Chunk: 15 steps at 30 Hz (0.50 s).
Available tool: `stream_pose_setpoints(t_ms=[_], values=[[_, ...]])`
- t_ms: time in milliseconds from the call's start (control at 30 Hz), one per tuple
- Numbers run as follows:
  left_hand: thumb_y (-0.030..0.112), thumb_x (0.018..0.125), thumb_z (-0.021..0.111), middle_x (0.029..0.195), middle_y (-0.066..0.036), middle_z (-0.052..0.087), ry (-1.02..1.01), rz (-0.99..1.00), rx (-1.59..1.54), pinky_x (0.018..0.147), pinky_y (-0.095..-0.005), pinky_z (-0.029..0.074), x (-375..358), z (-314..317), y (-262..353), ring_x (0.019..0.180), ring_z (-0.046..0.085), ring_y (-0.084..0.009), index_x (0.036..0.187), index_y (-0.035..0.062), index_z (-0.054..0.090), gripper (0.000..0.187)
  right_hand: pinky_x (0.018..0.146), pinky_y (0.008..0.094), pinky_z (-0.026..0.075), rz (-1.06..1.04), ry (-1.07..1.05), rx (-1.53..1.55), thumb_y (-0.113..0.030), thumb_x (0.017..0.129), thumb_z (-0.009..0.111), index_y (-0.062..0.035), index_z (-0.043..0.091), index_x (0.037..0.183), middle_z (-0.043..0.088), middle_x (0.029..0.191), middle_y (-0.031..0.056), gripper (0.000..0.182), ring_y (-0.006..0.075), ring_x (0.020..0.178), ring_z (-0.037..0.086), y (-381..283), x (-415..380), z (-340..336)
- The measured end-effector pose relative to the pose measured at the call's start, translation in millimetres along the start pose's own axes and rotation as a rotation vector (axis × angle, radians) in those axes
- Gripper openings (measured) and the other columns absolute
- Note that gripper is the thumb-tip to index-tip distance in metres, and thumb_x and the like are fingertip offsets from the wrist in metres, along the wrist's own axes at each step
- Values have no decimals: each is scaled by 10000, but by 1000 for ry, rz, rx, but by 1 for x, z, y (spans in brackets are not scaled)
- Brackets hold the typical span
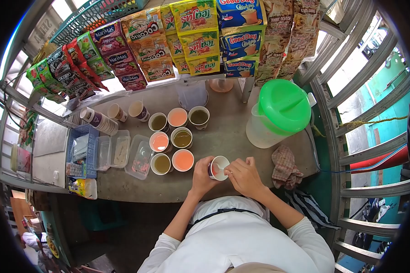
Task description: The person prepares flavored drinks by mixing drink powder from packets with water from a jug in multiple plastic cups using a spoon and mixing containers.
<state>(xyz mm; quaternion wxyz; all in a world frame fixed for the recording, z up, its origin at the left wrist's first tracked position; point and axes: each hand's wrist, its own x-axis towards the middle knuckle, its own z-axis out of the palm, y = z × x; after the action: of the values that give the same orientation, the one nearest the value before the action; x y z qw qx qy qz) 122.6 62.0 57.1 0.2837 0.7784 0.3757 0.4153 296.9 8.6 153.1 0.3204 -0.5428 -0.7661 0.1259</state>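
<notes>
My left hand point(203, 178) is wrapped around a paper cup point(220, 160) near the table's front edge. Inside the cup shows something whitish with a patch of pink-orange. At the cup's right rim my right hand point(246, 176) is closed, thumb and fingers pinched together; what they grip, if anything, is too small to make out. Left of the held cup stand several filled paper cups, some with a pink-orange drink point(183, 160), others with an olive-brown drink point(161, 164).
A pitcher with a green lid point(282, 107) and a checked cloth point(286, 167) are at right. Leftward are plastic containers point(139, 157), a blue basket point(82, 148), stacked cups point(99, 121) and two single cups. Drink sachets point(197, 43) hang along the back.
</notes>
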Motion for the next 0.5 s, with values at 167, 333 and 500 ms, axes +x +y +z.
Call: stream_pose_setpoints(t_ms=[167, 333, 500], values=[[173, 505, 902, 1062, -129, 609, -11, -7, -8, 813, -425, 462, 1, -1, 1, 926, 594, -341, 1182, 65, 482, 804, 738, 386, 297, 3, 2, -23, -143, 903, 558, -82, 610, 868, 602, 828, 18, 87, 198, 770, 521, 0, -1, -1], [185, 508, 902, 1051, -133, 607, -9, -13, 3, 814, -427, 464, 2, 0, 0, 930, 593, -344, 1171, 59, 486, 792, 742, 385, 294, 13, -40, 8, -153, 908, 553, -84, 610, 853, 602, 825, 18, 105, 195, 774, 523, 2, 0, -2], [192, 515, 901, 1045, -133, 608, -6, -3, 18, 815, -428, 464, 1, 0, 1, 935, 595, -344, 1163, 59, 492, 778, 756, 389, 299, 27, -39, 54, -165, 919, 550, -87, 611, 863, 605, 829, 15, 114, 189, 789, 530, 5, -1, -1]])
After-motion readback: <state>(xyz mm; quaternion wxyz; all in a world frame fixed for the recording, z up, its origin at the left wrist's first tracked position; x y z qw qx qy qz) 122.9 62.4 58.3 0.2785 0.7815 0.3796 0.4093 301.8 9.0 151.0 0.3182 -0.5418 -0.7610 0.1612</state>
